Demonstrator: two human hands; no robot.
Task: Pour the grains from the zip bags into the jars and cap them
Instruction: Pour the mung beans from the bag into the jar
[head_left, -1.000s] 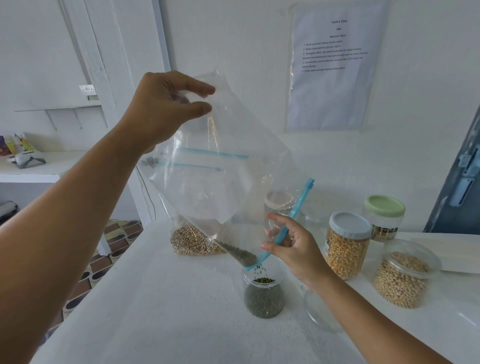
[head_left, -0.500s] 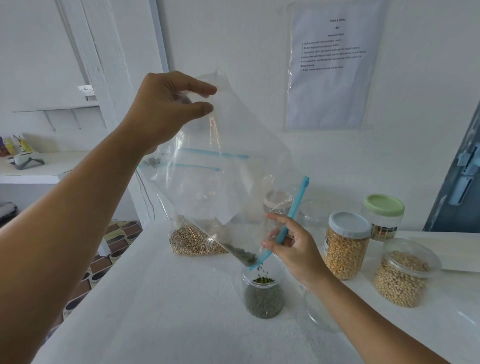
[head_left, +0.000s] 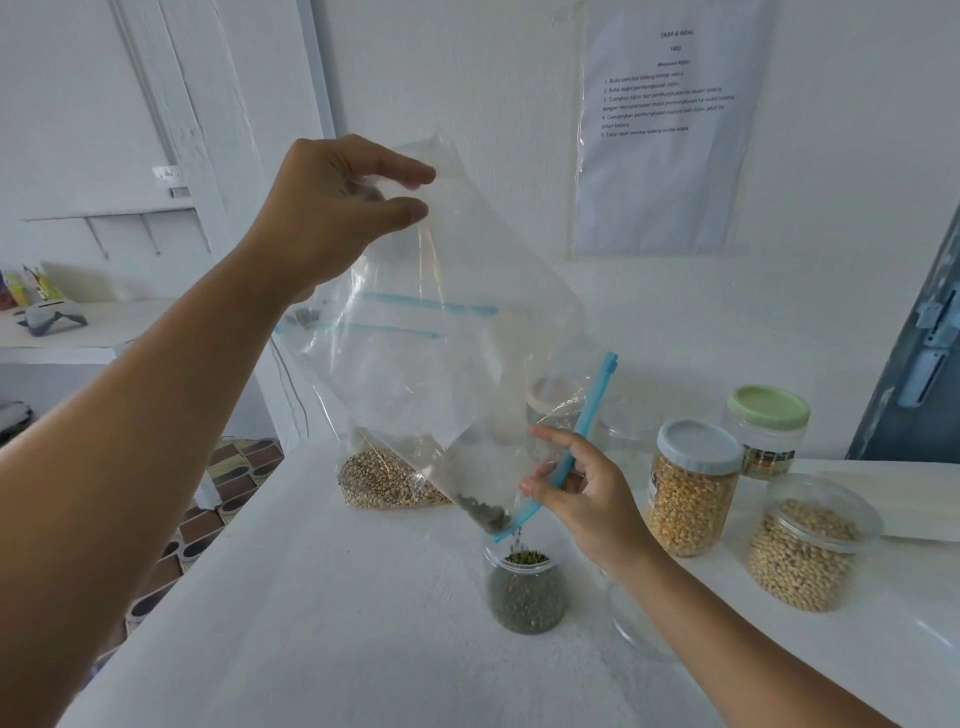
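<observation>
Head view: the left hand (head_left: 332, 208) pinches a top corner of a clear zip bag (head_left: 441, 353) held high over a white table (head_left: 322, 623), while the right hand (head_left: 582, 493) pinches the bag's blue zip strip (head_left: 566, 457) at its lowered mouth. Green grains (head_left: 485, 512) gather at that low corner and drop into an open jar (head_left: 525, 592) directly below, near the table's middle. Open tabletop lies before and left of the jar; the table's left edge falls away to a tiled floor (head_left: 228, 483). To the right stand a grey-lidded jar (head_left: 693, 486), a green-lidded jar (head_left: 768, 431) and an uncapped jar (head_left: 810, 540) of pale beans. A second bag (head_left: 379, 480) of grain lies behind. A wall sheet (head_left: 667, 130) reads "TASK & GOAL"; its smaller lines are illegible.
</observation>
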